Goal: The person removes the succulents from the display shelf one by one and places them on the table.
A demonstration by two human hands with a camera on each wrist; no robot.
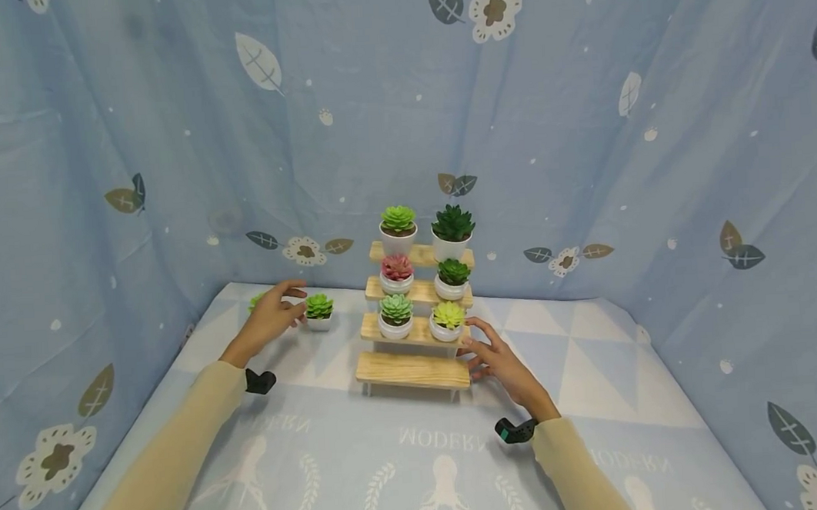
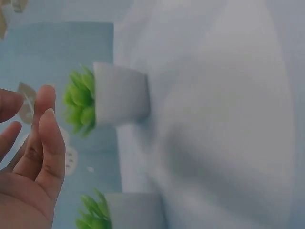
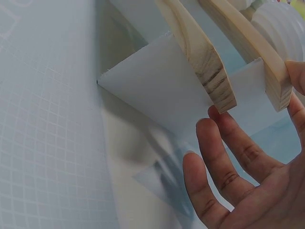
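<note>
My left hand (image 1: 273,316) hovers just left of a green succulent (image 1: 319,307) in a small white square pot, its fingers loosely bent and holding nothing. Another green succulent (image 1: 254,300) is mostly hidden behind that hand. In the left wrist view, the fingers are apart from both potted succulents (image 2: 121,95). At the right end of a stepped wooden stand (image 1: 412,369) is my right hand (image 1: 500,366). Its fingers are spread and slightly bent, with fingertips against or very near a plank end (image 3: 279,88), beside a yellow-green succulent (image 1: 448,317) in a round white pot.
The upper steps carry several more potted plants: a dark green succulent (image 1: 452,223), a bright green one (image 1: 397,218), a pink one (image 1: 397,268) and a pale green one (image 1: 395,309). Blue patterned curtains (image 1: 547,124) surround the cloth-covered table (image 1: 337,474).
</note>
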